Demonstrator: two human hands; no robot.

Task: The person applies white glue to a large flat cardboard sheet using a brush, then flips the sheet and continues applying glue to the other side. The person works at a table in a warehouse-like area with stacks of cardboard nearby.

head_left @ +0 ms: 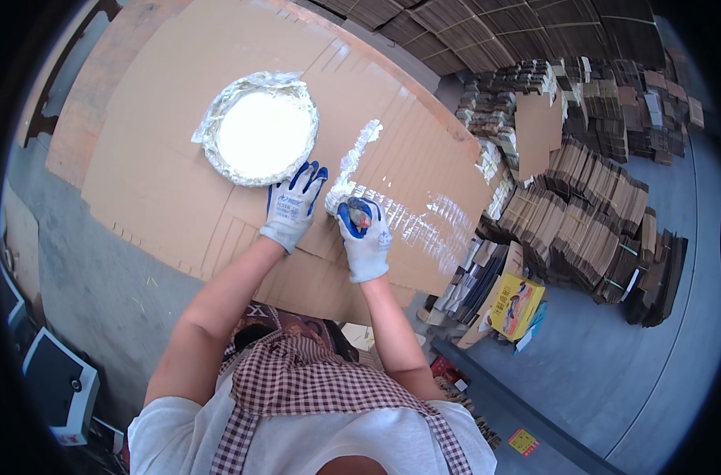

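Observation:
A round basin (pixel 209 141) lined with crumpled plastic film holds white paste (pixel 267 136) on the cardboard-covered table. My left hand (pixel 295 207), in a white glove with blue fingers, lies with its fingers stretched out just below the basin's rim. To its right, my gloved right hand (pixel 365 236) is closed round a small, dark grey tool (pixel 362 215) with a reddish spot; its kind is mostly hidden by the fingers. Thick white paste (pixel 349 165) forms a streak on the cardboard sheet (pixel 376 103) beyond this hand. Thinner, ribbed smears (pixel 416 222) spread out to the right.
Several bundles of flattened cardboard (pixel 582 214) stand on the floor to the right, beside a yellow box (pixel 516 306). More tall cardboard stacks (pixel 535 32) line the back. The table's wooden edge (pixel 424 91) runs along the far right. A dark, pale-framed object (pixel 60 384) stands at the lower left.

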